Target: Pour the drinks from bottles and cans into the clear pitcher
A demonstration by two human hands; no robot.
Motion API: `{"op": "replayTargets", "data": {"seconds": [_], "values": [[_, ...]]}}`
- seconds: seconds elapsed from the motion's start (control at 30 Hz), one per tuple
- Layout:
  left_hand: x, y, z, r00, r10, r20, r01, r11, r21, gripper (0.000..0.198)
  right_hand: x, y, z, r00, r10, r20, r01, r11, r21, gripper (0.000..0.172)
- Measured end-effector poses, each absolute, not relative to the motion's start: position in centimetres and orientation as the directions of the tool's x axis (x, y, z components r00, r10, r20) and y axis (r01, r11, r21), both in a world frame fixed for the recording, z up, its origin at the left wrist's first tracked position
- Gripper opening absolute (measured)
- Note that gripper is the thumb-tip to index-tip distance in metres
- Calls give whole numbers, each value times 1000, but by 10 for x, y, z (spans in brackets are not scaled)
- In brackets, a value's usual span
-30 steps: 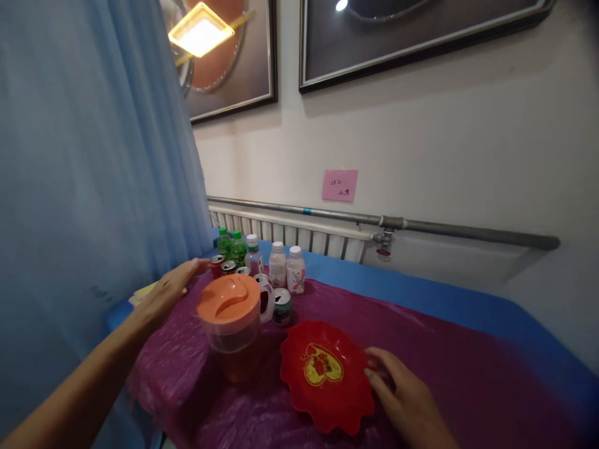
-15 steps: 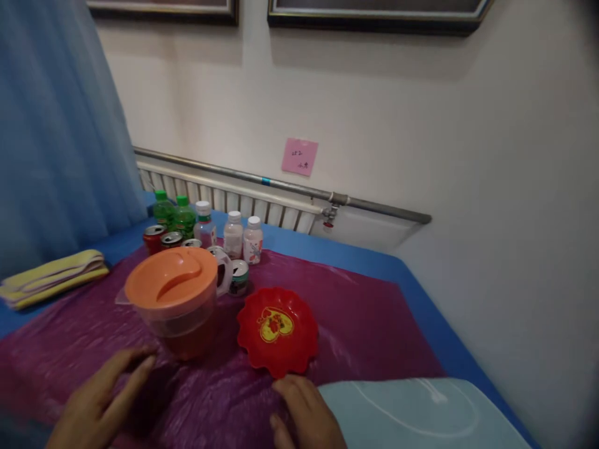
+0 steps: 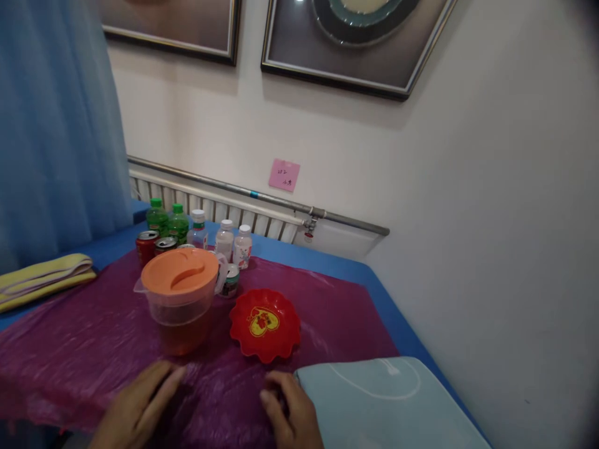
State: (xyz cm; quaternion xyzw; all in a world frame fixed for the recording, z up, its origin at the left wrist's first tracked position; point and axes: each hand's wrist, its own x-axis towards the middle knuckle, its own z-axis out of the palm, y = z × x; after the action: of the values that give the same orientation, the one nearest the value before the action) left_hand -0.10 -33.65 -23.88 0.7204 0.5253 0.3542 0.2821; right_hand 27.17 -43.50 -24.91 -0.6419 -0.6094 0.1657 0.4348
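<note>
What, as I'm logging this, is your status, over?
Left hand, right hand: nothing visibly held. Pitcher upright, orange lid on. Close by: red dish at right, cans behind.

- You're seeing a jug point(image 3: 180, 305) of smooth plastic.
- Your plate point(image 3: 283, 335) is looking like glossy plastic.
- Your sheet point(image 3: 96, 343) is showing crinkled, shiny plastic.

1. Blue table point(image 3: 327, 264): forms the support, its rim exposed at the far edge.
2. Purple plastic sheet point(image 3: 103, 337): covers the tabletop, creased; bears the orange-lidded pitcher point(image 3: 182, 305) and red scalloped dish point(image 3: 269, 333).
3. Yellow cloth point(image 3: 44, 274): lies folded, left.
4. Pale-blue mat point(image 3: 374, 405): occupies the near right.
</note>
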Motion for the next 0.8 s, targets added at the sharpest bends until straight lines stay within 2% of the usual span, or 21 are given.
{"op": "replayTargets", "data": {"seconds": [0.1, 0.2, 0.3, 0.37, 0.53, 0.8], "values": [[-5, -328, -200, 28, 994, 109, 434, -110, 894, 61, 276, -436, -217, 451, 862, 230, 397, 37, -917, 43], [-6, -322, -150, -120, 992, -46, 185, 68, 980, 71, 286, -438, -171, 527, 785, 325, 254, 220, -942, 58], [-13, -320, -110, -147, 988, -37, -109, 21, 994, 80, 294, -443, -123, 601, 637, 483, 221, 448, -866, 67], [-21, -320, -96, -167, 986, 6, -205, -41, 978, 80, 298, -448, -97, 614, 583, 532, 224, 518, -826, 72], [-30, -316, -90, -233, 972, 19, -221, -72, 973, 78, 305, -450, -81, 631, 558, 539, 239, 522, -819, 79], [-33, -292, -113, -200, 978, -61, -203, 19, 979, 78, 314, -424, -114, 663, 694, 280, 98, 290, -952, 81]]}}
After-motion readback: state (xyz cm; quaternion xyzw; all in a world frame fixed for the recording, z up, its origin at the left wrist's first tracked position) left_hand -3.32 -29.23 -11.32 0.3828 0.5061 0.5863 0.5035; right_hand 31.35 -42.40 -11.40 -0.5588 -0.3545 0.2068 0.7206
